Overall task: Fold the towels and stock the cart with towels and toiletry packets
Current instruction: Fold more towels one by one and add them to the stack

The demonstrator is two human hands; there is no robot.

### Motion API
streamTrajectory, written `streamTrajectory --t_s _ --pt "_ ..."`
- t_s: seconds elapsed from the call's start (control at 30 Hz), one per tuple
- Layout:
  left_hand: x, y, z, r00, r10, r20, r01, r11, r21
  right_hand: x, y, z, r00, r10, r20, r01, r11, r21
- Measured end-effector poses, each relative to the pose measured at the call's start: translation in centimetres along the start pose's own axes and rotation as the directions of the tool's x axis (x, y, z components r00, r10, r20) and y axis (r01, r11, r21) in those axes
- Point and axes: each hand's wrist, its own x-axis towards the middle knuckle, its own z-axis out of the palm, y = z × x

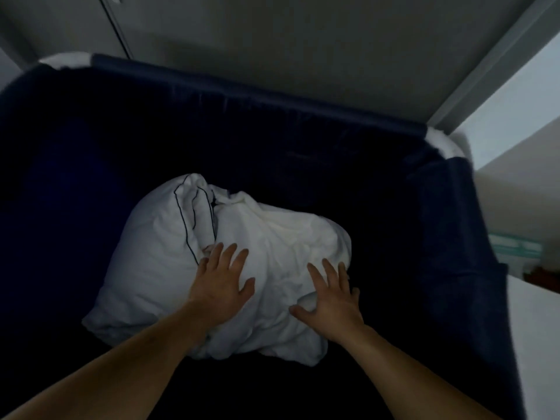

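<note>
A crumpled heap of white linen (272,237) lies at the bottom of a deep, dark blue fabric cart (272,101). One piece at the heap's far left has thin dark piping along its edge (181,213). My left hand (224,283) lies flat on the left-middle of the heap, fingers spread. My right hand (330,301) presses on the heap's right side with spread fingers, the thumb against a fold. Neither hand grips the cloth.
The cart's dark walls surround the heap on all sides, with white frame corners at the far left (65,60) and far right (448,144). A grey wall (303,40) stands behind. A white surface (539,344) and a green label (515,248) lie to the right.
</note>
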Motion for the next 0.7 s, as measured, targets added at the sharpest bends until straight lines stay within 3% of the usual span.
streamTrajectory --t_s 0.2,0.37,0.53,0.7 --pt "6.7 -2.1 6.7 0.998 0.048 0.027 -0.047 0.999 -0.027 9.6 0.8 6.2 0.996 0.077 0.041 -0.077 0.997 0.008" --pt "13.1 -3.2 10.3 0.990 0.130 -0.053 -0.131 0.991 -0.016 19.2 1.0 10.4 0.989 0.125 0.080 -0.126 0.992 0.007" --pt "16.7 -4.2 14.4 0.985 0.157 -0.074 -0.160 0.987 -0.034 27.0 1.4 13.1 0.991 0.136 -0.001 -0.136 0.988 -0.074" --pt "18.0 -4.4 16.2 0.981 0.144 -0.129 -0.162 0.977 -0.137 30.3 1.2 15.3 0.988 0.157 -0.011 -0.157 0.987 0.022"
